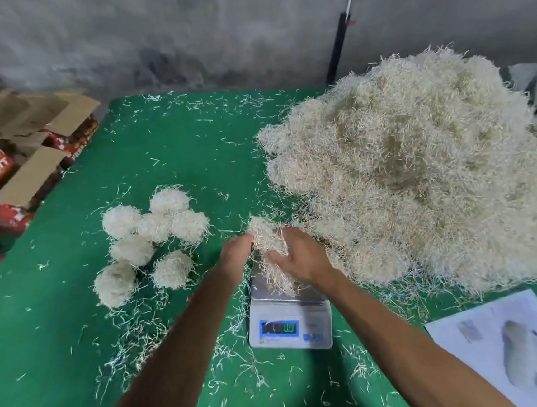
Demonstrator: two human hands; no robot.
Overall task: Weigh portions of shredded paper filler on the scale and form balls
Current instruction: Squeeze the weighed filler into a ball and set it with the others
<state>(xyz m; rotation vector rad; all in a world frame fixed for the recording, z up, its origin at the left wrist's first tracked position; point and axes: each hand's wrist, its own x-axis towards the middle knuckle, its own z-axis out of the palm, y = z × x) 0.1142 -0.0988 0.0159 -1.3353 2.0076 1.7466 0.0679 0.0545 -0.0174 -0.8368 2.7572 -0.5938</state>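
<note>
A small silver digital scale (290, 323) stands on the green table, its display lit. Over its platform, my left hand (236, 251) and my right hand (301, 255) both grip one portion of cream shredded paper (269, 252), which hangs down onto the platform. A big heap of the same shredded paper (420, 170) fills the table's right side, right beside my right hand. To the left lie several finished paper balls (153, 239) in a loose cluster.
The green table (175, 153) is littered with loose paper strands. Open cardboard fruit boxes (7, 161) are stacked beyond its left edge. A printed sheet with pictures (516, 347) lies at the front right. A grey wall and a dark pole (338, 48) stand behind.
</note>
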